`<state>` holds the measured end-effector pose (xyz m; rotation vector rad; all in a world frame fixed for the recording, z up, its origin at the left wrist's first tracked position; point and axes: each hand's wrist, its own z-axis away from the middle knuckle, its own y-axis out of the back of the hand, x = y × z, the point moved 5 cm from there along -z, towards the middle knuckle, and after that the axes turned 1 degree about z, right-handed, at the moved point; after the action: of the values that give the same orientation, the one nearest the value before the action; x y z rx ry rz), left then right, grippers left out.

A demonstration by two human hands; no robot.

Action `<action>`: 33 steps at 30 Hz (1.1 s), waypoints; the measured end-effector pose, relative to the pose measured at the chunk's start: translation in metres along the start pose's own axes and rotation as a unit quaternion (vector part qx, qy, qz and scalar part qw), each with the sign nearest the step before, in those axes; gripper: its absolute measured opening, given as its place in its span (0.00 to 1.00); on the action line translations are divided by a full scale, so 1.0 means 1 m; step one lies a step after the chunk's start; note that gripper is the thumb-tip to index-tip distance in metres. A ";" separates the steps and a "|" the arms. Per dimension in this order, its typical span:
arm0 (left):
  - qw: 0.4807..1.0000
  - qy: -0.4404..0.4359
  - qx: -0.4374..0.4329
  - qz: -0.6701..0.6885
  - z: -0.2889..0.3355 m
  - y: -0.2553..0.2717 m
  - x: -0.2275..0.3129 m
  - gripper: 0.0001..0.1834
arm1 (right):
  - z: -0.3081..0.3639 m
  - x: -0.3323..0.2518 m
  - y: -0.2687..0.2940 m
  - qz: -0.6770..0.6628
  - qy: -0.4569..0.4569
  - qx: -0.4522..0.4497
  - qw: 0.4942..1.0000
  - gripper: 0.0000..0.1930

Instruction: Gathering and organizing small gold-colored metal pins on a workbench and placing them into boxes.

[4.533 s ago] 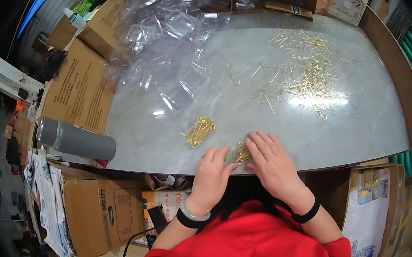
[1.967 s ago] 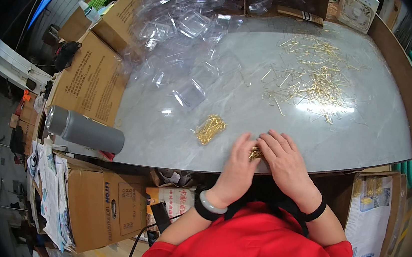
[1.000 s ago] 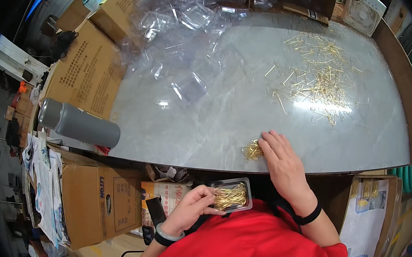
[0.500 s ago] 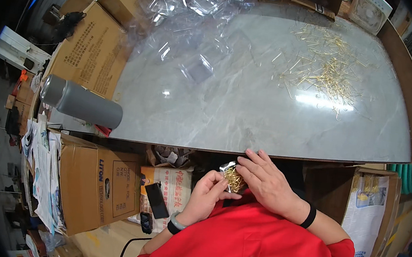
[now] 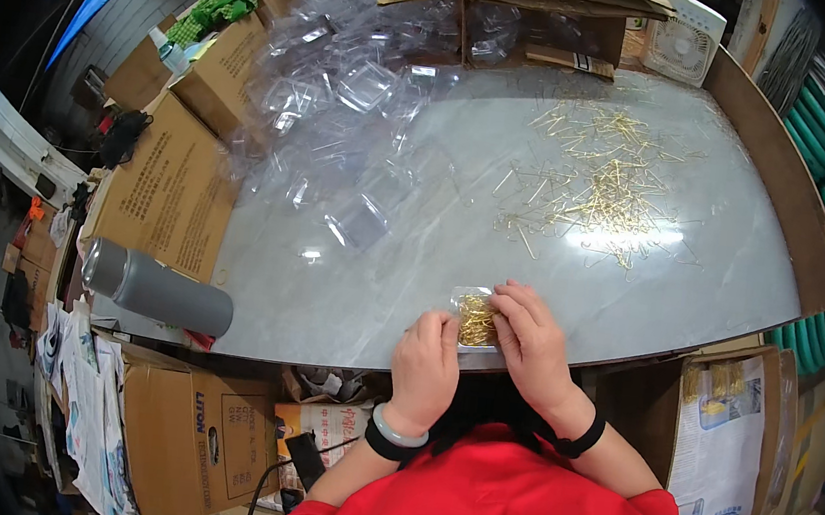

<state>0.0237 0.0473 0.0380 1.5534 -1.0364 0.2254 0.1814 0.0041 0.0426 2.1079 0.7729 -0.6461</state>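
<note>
A small clear plastic box (image 5: 474, 292), packed with gold metal hooks (image 5: 476, 322), is at the front edge of the grey table (image 5: 327, 309). My left hand (image 5: 424, 367) has its fingers curled against the box's left side. On the other side, my right hand (image 5: 536, 349) grips the right edge with bent fingers. Both thumbs are partly hidden. Farther back on the right lies a loose scatter of gold hooks (image 5: 612, 193). Clear plastic boxes (image 5: 365, 87) are heaped at the back left, with one box (image 5: 356, 219) lying nearer.
A grey bottle (image 5: 172, 295) lies on its side at the table's left edge, beside a tall cardboard box (image 5: 167, 202). A white fan (image 5: 684, 37) stands at the back right. Below the table are a carton (image 5: 203, 437) and an open paper-lined box (image 5: 724, 451).
Both hands have moved forward from near my lap to the table's front edge, bringing the filled box along. My view has tilted up, so more of the table's back shows.
</note>
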 end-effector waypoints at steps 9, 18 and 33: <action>0.975 -0.098 -0.033 -0.199 0.008 -0.019 0.008 0.40 | 0.001 0.000 0.000 0.008 -0.001 -0.035 0.999 0.15; 0.986 -0.141 -0.073 -0.051 -0.005 -0.021 0.014 0.35 | -0.001 0.019 0.014 -0.060 -0.002 -0.086 0.995 0.17; 0.978 -0.208 -0.015 -0.025 -0.014 -0.033 0.025 0.27 | 0.020 0.022 0.054 0.030 -0.078 0.004 0.996 0.15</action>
<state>0.0670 0.0441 0.0351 1.6340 -1.3154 -0.1592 0.2309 -0.0323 0.0431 2.0511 0.6197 -0.7721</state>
